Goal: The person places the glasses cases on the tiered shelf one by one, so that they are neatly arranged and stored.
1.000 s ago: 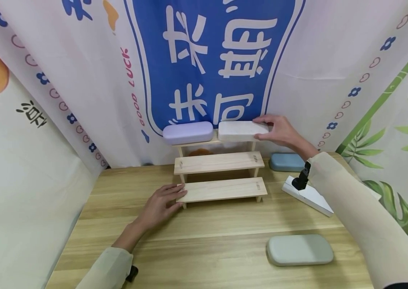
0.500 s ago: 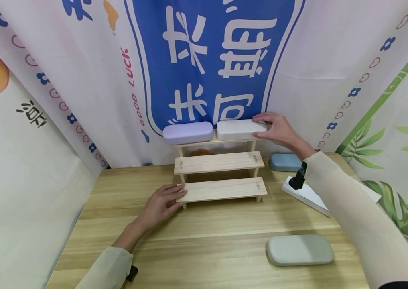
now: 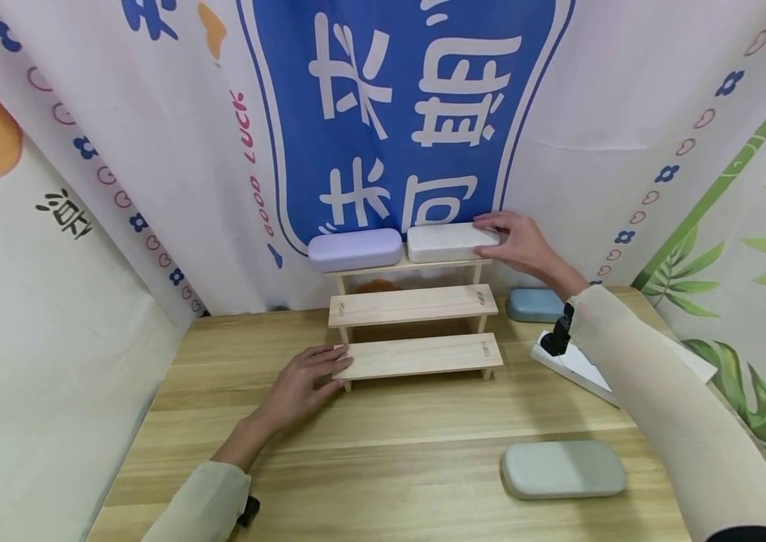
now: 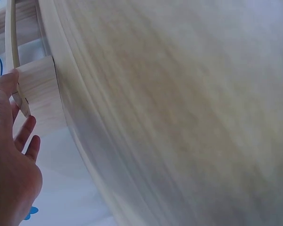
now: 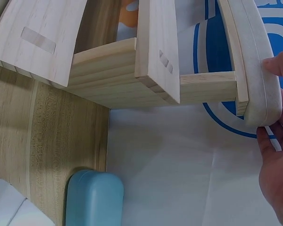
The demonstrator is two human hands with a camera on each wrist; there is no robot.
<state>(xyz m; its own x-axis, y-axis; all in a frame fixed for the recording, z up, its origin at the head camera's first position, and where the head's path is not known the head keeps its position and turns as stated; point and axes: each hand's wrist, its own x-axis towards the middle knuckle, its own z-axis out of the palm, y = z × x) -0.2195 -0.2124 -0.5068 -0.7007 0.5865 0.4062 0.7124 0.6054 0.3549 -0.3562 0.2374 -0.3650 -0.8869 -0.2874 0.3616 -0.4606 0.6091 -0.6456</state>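
Observation:
A three-step wooden display stand (image 3: 416,357) stands at the back of the table. On its top step a lavender glasses case (image 3: 355,250) lies at the left, and a white glasses case (image 3: 447,242) lies beside it at the right. My right hand (image 3: 521,245) holds the white case by its right end, thumb in front and fingers behind. In the right wrist view that white case (image 5: 257,61) sits against the top board. My left hand (image 3: 301,384) grips the left end of the lowest step, fingers on top; the left wrist view shows the board's end between thumb and fingers.
A blue glasses case (image 3: 533,305) lies right of the stand, partly behind my right sleeve. In front of it is a long white box (image 3: 575,369). A grey-green glasses case (image 3: 564,470) lies near the front right. A printed curtain (image 3: 579,98) hangs behind the stand.
My right hand has shifted the white case slightly left and back on the top step. The left hand has stayed on the lowest step.

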